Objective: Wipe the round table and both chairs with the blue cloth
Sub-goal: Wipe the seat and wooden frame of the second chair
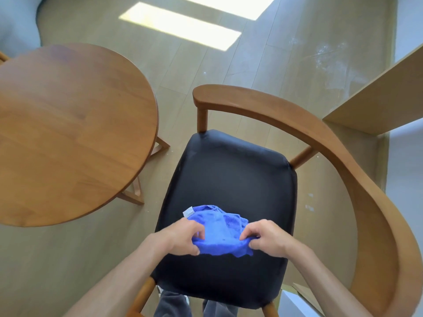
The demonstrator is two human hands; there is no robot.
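A round wooden tabletop (68, 133) stands on the left, close beside the chair (309, 133); thin wooden legs poke out from under its edge; the chair has a black seat (229, 179) and a curved wooden arm that bends around the right side; the floor (263, 65) is pale wood with two bright patches of sunlight (183, 26) far up; a light wooden board (384, 99) juts in from the right edge; something white and boxy (295, 303) sits on the floor near the chair's bottom right corner, and I cannot tell what it is.

The blue cloth (219, 232) lies bunched up on the near part of the black seat, with a small white tag at its far left corner; the left hand (180, 236) pinches the cloth's left side with bent fingers; the right hand (267, 239) pinches its right side the same way; both hands are curled tight on the cloth, not spread.

A bit of a second chair peeks out at the far left edge behind the tabletop; dark trouser legs (174, 303) show under the seat at the bottom; the arms are cut off by the bottom edge; a grey rounded thing (18, 19) in the top left corner is too blurry to name.
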